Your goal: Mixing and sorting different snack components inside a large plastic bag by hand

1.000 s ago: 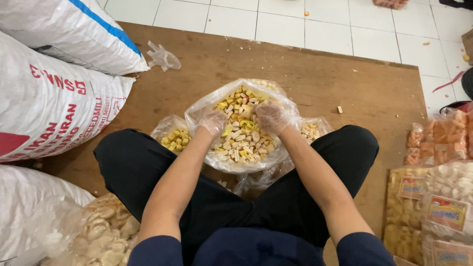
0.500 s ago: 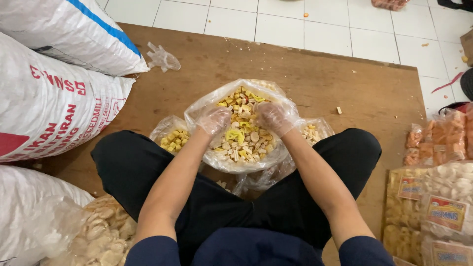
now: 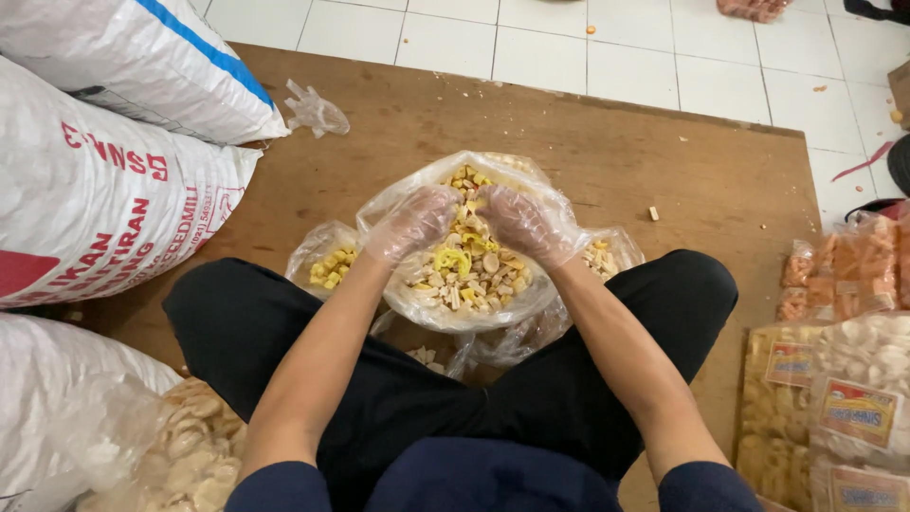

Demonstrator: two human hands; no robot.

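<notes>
Two hands in thin clear plastic gloves work inside an open clear bag of mixed crackers (image 3: 464, 275), seen from above. The left hand (image 3: 412, 223) curls loosely over the pile, fingers bent down into the yellow and pale pieces; the right hand (image 3: 526, 223) mirrors it, cupped against the far side of the heap. Whether either hand actually pinches any pieces cannot be told, since the fingertips are buried among the snacks. The gloves likely keep bare skin off the food.

The bag sits on the wooden board (image 3: 607, 152) between the person's crossed legs, its mouth spread wide so both hands fit at once. Two smaller bags flank it: one with yellow pieces (image 3: 327, 265) just beside the left wrist, another (image 3: 602, 258) partly tucked under the right forearm, both within easy reach.

Farther out, large white woven sacks (image 3: 104, 190) are stacked at the left edge of the board, and a crumpled spare glove (image 3: 315, 109) lies near them. An open bag of round pale crackers (image 3: 190, 450) rests by the left knee. Sealed, labelled packets of snacks (image 3: 834, 379) are stacked at the right, on the white tiled floor (image 3: 664, 47).
</notes>
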